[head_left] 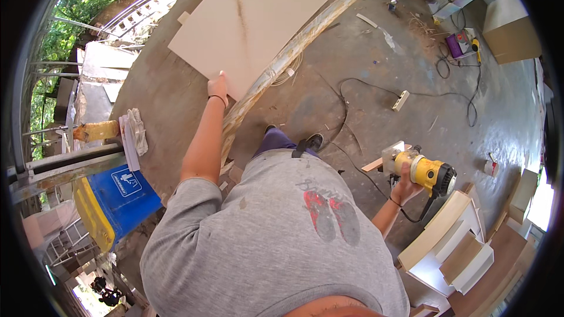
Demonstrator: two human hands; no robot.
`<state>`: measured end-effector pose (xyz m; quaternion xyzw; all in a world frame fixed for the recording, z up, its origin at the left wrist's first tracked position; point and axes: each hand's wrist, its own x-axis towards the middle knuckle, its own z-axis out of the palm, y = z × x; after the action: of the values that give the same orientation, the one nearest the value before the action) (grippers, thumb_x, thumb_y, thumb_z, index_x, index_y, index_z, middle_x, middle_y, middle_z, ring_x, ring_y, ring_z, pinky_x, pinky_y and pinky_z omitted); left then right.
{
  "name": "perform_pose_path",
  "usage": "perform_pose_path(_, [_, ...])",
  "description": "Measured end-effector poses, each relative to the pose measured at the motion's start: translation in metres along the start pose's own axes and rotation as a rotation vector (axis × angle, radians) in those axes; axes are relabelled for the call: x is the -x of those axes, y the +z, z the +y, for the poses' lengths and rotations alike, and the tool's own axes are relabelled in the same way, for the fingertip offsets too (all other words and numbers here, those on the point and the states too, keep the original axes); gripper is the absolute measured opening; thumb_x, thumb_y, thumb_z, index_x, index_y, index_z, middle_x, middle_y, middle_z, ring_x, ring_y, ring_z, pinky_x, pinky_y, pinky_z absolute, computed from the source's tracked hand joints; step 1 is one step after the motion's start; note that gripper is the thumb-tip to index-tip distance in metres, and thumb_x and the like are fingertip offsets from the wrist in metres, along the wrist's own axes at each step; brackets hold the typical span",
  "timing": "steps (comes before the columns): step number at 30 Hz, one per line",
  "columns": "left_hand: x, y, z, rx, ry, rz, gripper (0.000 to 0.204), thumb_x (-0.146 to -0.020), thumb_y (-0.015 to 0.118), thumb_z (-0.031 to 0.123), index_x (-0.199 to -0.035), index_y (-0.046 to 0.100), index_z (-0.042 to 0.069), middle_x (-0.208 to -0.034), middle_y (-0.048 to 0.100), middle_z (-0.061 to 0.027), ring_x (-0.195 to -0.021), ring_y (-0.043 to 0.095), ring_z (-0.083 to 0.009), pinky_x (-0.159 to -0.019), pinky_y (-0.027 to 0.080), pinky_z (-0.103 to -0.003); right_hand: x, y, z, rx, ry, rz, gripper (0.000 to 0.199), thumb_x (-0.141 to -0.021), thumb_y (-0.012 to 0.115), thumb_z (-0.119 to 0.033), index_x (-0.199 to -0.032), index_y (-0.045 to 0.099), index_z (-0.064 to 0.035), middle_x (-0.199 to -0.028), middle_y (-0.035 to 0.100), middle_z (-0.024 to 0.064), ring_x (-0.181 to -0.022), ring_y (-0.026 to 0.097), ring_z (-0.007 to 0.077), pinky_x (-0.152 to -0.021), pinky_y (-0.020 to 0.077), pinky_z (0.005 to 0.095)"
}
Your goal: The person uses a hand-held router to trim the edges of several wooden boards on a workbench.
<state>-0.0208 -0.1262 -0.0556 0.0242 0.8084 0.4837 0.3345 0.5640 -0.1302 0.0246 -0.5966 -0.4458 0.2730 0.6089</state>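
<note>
Beige board (249, 20): we judge it stiff, light, awkward | left hand (218, 88) grips its near edge | right hand (405, 186) fingers wrap yellow router (426, 173)

Open concrete floor (411, 41) ahead-right — passable, crossed by black cable (405, 93) and wood scraps. Large pale board (252, 17) and long pole (288, 53) block left-front. Blue bin (126, 196) crowds left side; white shelf unit (452, 246) closes right.
</note>
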Motion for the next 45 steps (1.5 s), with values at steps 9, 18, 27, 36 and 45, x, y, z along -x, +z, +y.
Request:
perform_pose_path(9, [0.025,-0.02,-0.044,0.208,0.086,-0.038,0.056,-0.091,0.062,0.032,-0.128,0.038,-0.003,-0.122,0.054,-0.016,-0.102,0.061,-0.0253,-0.074,0.055,-0.041,0.027,0.032,-0.008,-0.117,-0.005,-0.03,0.079,-0.066,0.083,-0.006,-0.132,0.041,0.0015,-0.126,0.052,0.0137,-0.113,0.056,0.0254,-0.099,0.0459,0.0383])
perform_pose_path(18, [0.057,-0.056,-0.025,-0.132,0.205,-0.183,0.067,-0.084,0.071,0.032,-0.132,0.041,-0.004,-0.125,0.051,-0.02,-0.111,0.055,-0.0299,-0.088,0.05,-0.044,0.059,0.113,-0.067,-0.229,0.025,-0.243,0.058,-0.067,0.082,-0.001,-0.118,0.056,0.001,-0.107,0.063,0.0071,-0.096,0.064,0.019,-0.09,0.0511,0.0329])
perform_pose_path(27, [0.041,-0.076,0.017,-1.215,1.245,-0.391,0.088,-0.064,0.081,0.045,-0.14,0.046,0.017,-0.156,0.026,-0.0068,-0.145,0.018,-0.0311,-0.116,0.021,-0.049,0.083,0.221,-0.093,0.194,-0.064,-0.644,0.045,-0.075,0.081,-0.024,-0.112,0.065,-0.0046,-0.108,0.069,0.0054,-0.099,0.064,0.0144,-0.089,0.0493,0.0294])
perform_pose_path(36, [-0.018,-0.074,0.011,-0.915,1.532,-0.641,0.063,-0.073,0.075,0.027,-0.133,0.055,0.018,-0.15,0.039,-0.0027,-0.141,0.031,-0.0249,-0.115,0.027,-0.044,0.066,0.323,-0.047,0.207,-0.243,-0.69,0.046,-0.067,0.082,-0.035,-0.105,0.07,-0.0131,-0.1,0.071,0.0066,-0.094,0.067,0.0217,-0.086,0.0525,0.0336])
perform_pose_path(45, [-0.021,-0.079,0.015,-0.95,1.505,-0.68,0.062,-0.074,0.073,0.025,-0.133,0.056,0.018,-0.149,0.041,-0.0007,-0.141,0.032,-0.0231,-0.115,0.028,-0.042,0.059,0.347,-0.048,0.22,-0.289,-0.65,0.047,-0.065,0.084,-0.035,-0.103,0.07,-0.0115,-0.099,0.07,0.0064,-0.093,0.067,0.0188,-0.085,0.0523,0.0333])
